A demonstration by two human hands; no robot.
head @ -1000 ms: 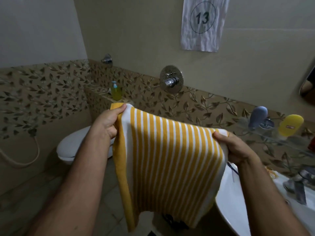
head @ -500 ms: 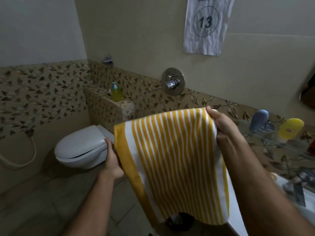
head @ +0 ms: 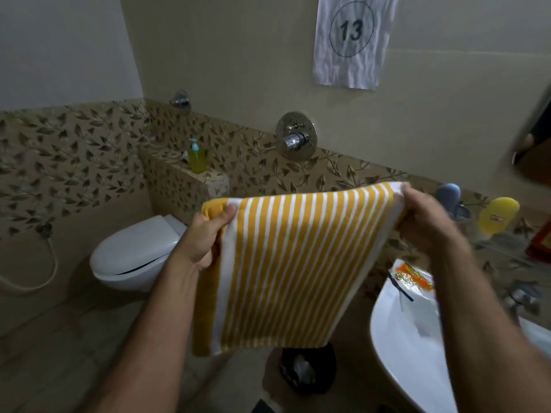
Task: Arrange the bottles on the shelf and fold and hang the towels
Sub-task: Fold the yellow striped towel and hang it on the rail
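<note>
A yellow and white striped towel [head: 286, 269] hangs in front of me, doubled over, its stripes running downward. My left hand [head: 205, 236] pinches its upper left corner with the thumb on the front. My right hand [head: 429, 222] grips the upper right corner, slightly higher. On the glass shelf [head: 504, 248] at the right stand a blue-grey bottle [head: 447, 195] and a yellow bottle [head: 496, 216]. A green soap dispenser [head: 196, 158] sits on the tiled ledge at the back.
A white toilet [head: 134, 254] stands at the left below the ledge. The white basin [head: 402, 353] at the lower right holds an orange packet [head: 413, 280]. A chrome wall valve [head: 295, 140] and a paper sign with 13 [head: 351, 40] are on the wall. A dark bin [head: 307, 371] sits on the floor.
My left hand has come back up to the towel's upper left corner and my right hand has moved right, so the towel now hangs level and shorter between both hands.
</note>
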